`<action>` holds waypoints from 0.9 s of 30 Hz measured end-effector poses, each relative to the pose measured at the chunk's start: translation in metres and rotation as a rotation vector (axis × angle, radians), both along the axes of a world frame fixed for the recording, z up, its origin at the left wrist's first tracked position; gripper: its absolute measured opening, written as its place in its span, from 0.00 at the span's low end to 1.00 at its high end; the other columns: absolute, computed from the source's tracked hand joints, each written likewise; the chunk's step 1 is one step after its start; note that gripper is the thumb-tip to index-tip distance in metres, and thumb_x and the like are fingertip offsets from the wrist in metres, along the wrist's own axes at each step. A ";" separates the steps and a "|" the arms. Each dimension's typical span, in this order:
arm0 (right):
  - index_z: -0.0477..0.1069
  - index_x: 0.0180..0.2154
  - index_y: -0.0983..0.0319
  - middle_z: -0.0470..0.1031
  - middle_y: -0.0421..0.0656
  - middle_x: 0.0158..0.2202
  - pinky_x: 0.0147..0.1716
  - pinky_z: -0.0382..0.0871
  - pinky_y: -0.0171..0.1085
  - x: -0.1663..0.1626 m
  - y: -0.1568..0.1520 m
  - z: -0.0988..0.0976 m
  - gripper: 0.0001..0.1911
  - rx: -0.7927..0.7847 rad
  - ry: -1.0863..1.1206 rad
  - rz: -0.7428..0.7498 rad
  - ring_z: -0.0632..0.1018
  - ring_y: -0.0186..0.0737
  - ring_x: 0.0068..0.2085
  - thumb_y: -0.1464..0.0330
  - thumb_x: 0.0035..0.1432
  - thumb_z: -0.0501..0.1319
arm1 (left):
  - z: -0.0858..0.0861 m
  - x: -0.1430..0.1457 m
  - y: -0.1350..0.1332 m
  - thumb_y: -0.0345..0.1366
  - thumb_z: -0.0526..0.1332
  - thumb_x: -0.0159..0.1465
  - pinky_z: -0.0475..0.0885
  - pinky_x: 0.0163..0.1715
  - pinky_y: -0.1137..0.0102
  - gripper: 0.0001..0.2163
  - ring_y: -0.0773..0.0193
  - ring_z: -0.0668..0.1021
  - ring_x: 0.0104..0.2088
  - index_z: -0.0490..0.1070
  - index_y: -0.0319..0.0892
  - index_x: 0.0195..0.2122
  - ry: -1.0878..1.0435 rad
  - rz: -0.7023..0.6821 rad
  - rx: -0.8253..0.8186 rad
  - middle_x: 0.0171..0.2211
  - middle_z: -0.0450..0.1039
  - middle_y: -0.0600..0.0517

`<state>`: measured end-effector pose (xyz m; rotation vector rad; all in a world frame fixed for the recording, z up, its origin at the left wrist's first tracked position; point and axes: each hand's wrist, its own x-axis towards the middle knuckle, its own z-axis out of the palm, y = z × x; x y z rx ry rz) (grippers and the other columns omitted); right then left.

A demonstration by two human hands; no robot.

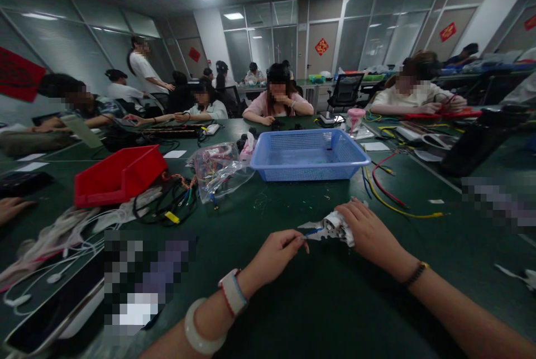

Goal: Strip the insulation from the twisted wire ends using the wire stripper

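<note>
Left hand (280, 250) pinches a blue wire (313, 232), seemingly (the view is blurry) to steady it at metal pliers (329, 227) gripped by the right hand (368, 228) just beside.

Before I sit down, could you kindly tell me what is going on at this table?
A person's left hand pinches a blue wire at the wire strippers, which the right hand grips, with white material around the handle end. Beyond the hands stands a blue mesh basket, with a red bin to its left and loose wires to its right.
</note>
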<state>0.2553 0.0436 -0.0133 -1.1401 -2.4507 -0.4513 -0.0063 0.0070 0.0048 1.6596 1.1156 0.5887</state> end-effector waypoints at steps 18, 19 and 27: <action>0.67 0.46 0.66 0.74 0.49 0.41 0.45 0.65 0.45 0.000 -0.002 0.008 0.14 -0.019 -0.067 -0.028 0.73 0.46 0.42 0.75 0.56 0.56 | 0.006 0.003 -0.003 0.42 0.51 0.67 0.54 0.24 0.74 0.15 0.70 0.60 0.23 0.73 0.37 0.38 0.002 0.001 -0.073 0.22 0.58 0.58; 0.67 0.46 0.66 0.74 0.49 0.41 0.45 0.66 0.44 0.000 -0.002 0.007 0.14 -0.022 -0.064 -0.034 0.73 0.46 0.42 0.76 0.56 0.56 | 0.006 0.003 -0.003 0.42 0.51 0.67 0.54 0.24 0.74 0.15 0.70 0.60 0.22 0.73 0.37 0.38 -0.005 0.000 -0.079 0.22 0.58 0.58; 0.68 0.42 0.65 0.74 0.48 0.37 0.40 0.66 0.42 -0.002 0.000 0.007 0.11 -0.013 -0.071 -0.027 0.74 0.43 0.37 0.76 0.56 0.56 | 0.003 0.003 -0.002 0.43 0.52 0.67 0.54 0.24 0.74 0.16 0.71 0.60 0.22 0.74 0.37 0.39 -0.022 0.024 -0.122 0.20 0.56 0.59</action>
